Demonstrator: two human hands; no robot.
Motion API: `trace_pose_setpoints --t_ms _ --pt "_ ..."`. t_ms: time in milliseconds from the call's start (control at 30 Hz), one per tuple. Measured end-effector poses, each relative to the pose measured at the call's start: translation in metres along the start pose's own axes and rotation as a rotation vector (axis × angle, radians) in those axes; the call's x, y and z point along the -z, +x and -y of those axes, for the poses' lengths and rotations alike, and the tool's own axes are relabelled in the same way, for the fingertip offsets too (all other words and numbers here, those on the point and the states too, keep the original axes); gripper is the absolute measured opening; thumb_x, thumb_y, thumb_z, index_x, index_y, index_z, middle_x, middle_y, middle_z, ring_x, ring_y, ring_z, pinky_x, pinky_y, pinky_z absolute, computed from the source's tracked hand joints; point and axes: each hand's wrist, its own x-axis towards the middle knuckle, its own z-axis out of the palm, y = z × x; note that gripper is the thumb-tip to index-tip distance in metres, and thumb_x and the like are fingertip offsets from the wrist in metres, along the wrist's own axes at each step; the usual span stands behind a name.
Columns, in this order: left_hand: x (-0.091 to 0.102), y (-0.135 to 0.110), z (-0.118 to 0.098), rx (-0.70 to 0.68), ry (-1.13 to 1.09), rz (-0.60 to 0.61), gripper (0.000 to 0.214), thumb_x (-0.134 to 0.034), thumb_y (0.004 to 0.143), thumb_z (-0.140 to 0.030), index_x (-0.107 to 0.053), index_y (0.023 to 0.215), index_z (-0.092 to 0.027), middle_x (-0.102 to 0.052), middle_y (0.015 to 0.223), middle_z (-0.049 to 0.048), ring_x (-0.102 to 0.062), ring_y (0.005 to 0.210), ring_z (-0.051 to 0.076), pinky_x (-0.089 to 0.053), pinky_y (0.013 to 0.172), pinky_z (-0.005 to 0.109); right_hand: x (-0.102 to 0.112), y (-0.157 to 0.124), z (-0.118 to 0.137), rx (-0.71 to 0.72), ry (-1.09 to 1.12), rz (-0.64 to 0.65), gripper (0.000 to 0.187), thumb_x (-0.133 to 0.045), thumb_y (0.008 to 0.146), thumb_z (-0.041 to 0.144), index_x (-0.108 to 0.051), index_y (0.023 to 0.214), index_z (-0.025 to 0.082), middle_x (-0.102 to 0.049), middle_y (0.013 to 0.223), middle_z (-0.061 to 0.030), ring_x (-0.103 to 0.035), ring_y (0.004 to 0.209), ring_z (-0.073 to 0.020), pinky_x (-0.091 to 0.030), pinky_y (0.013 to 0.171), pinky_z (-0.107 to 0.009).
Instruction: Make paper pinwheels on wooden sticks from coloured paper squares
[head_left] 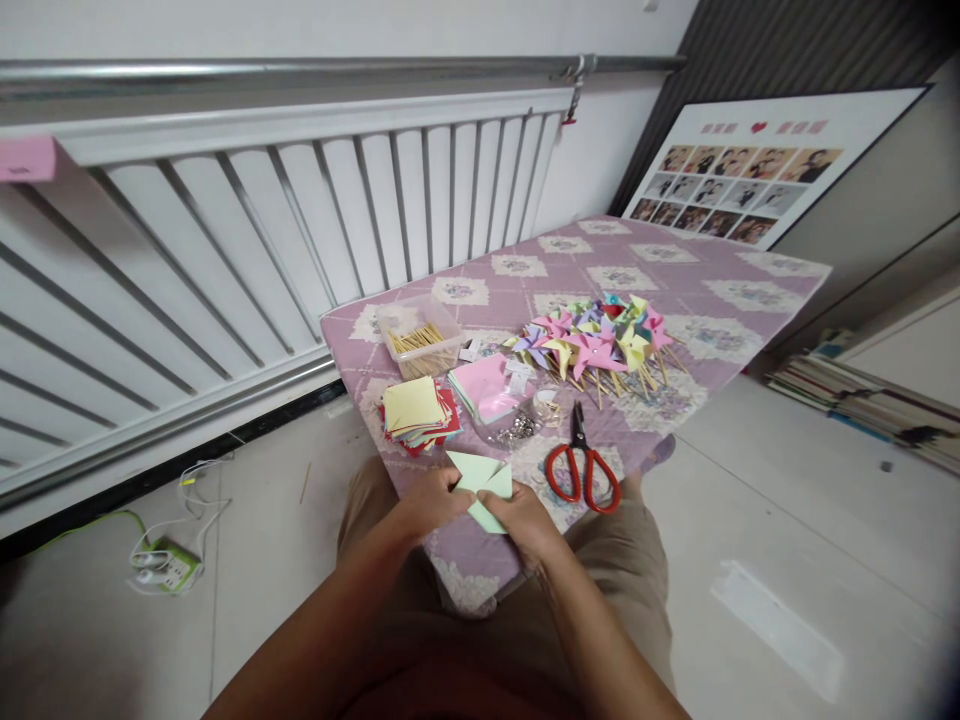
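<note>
Here no legible writing; left hand [433, 500] and right hand [525, 517] both pinch folded pale-green paper [481, 485]; red-handled scissors [581, 466] right, on quilted counter [720, 290].

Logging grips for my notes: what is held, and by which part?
A folded light green paper: the left hand pinches its left edge, the right hand its lower right side.

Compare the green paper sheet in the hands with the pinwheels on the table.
The green paper sheet is partly folded, without a stick; the pinwheels are finished, on sticks. The sheet is one colour; the pinwheels mix pink, yellow and purple. The left hand and right hand hold the sheet; the pinwheels lie on the table. Both are paper.
</note>
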Motion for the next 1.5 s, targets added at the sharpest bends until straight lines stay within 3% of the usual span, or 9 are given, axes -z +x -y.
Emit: trace_pose_setpoints --t_ms 267,467,667,800,967,1233,1367,1500 --pt "-0.007 0.003 0.005 0.056 -0.215 -0.009 0.018 -0.054 0.07 -0.025 -0.063 0.081 -0.014 -0.051 0.06 -0.0037 -0.042 0.052 0.009 -0.037 0.052 0.021 0.002 0.004 -0.008 0.003 0.011 -0.011 0.025 -0.072 0.065 0.03 -0.073 0.083 0.014 -0.074 0.069 -0.003 -0.061 0.053 -0.015 -0.045 0.051 -0.024" --pt "-0.004 0.006 0.007 0.068 -0.279 0.001 0.017 -0.055 0.068 -0.023 -0.062 0.08 -0.014 -0.056 0.065 -0.0013 -0.046 0.054 0.009 -0.037 0.051 0.021 0.006 0.003 -0.006 0.019 0.067 0.082 0.04 -0.075 0.064 0.042 -0.07 0.091 0.014 -0.073 0.074 -0.0042 -0.061 0.057 -0.0155 -0.046 0.054 -0.026" --pt "0.011 0.003 0.001 0.103 -0.441 0.053 0.022 -0.056 0.068 -0.023 -0.062 0.086 -0.014 -0.062 0.079 0.003 -0.054 0.066 0.012 -0.041 0.056 0.021 0.029 -0.005 -0.001 0.233 0.153 0.091 0.034 -0.072 0.074 0.042 -0.059 0.098 0.022 -0.066 0.086 -0.0007 -0.06 0.074 -0.0137 -0.048 0.069 -0.025" --pt "0.02 0.001 -0.001 0.147 -0.59 0.139 0.025 -0.059 0.066 -0.023 -0.061 0.091 -0.017 -0.061 0.081 0.0026 -0.055 0.068 0.012 -0.042 0.058 0.022 0.038 -0.02 0.006 0.333 0.0 0.2 0.035 -0.067 0.079 0.041 -0.055 0.107 0.026 -0.062 0.094 -0.0024 -0.058 0.083 -0.0146 -0.049 0.078 -0.028" --pt "0.019 -0.001 0.0 0.151 -0.609 0.203 0.025 -0.059 0.065 -0.021 -0.062 0.089 -0.015 -0.06 0.075 0.0016 -0.053 0.061 0.011 -0.042 0.055 0.023 0.033 -0.031 0.008 0.383 -0.169 0.335 0.027 -0.056 0.088 0.034 -0.054 0.113 0.025 -0.061 0.098 -0.0036 -0.058 0.089 -0.0153 -0.047 0.082 -0.029" --pt "0.019 -0.004 0.003 0.138 -0.578 0.201 0.026 -0.059 0.065 -0.018 -0.061 0.09 -0.013 -0.06 0.075 0.0024 -0.053 0.06 0.011 -0.038 0.052 0.022 0.031 -0.039 0.018 0.488 -0.395 0.303 0.033 -0.05 0.089 0.025 -0.05 0.122 0.024 -0.061 0.097 -0.0028 -0.058 0.089 -0.0154 -0.046 0.08 -0.026" --pt "0.021 -0.005 0.001 0.119 -0.554 0.194 0.025 -0.058 0.064 -0.018 -0.06 0.089 -0.012 -0.058 0.072 0.001 -0.051 0.056 0.01 -0.039 0.052 0.022 0.028 -0.04 0.023 0.569 -0.523 0.316 0.022 -0.051 0.087 0.02 -0.062 0.105 0.024 -0.061 0.089 -0.002 -0.057 0.081 -0.0158 -0.046 0.074 -0.024" --pt "0.019 -0.006 0.001 0.107 -0.525 0.205 0.021 -0.058 0.063 -0.018 -0.061 0.083 -0.013 -0.058 0.068 0.0 -0.051 0.055 0.01 -0.04 0.052 0.022 0.026 -0.037 0.022 0.547 -0.514 0.314 0.017 -0.052 0.086 0.021 -0.064 0.098 0.023 -0.063 0.087 -0.0017 -0.058 0.08 -0.016 -0.045 0.073 -0.024"
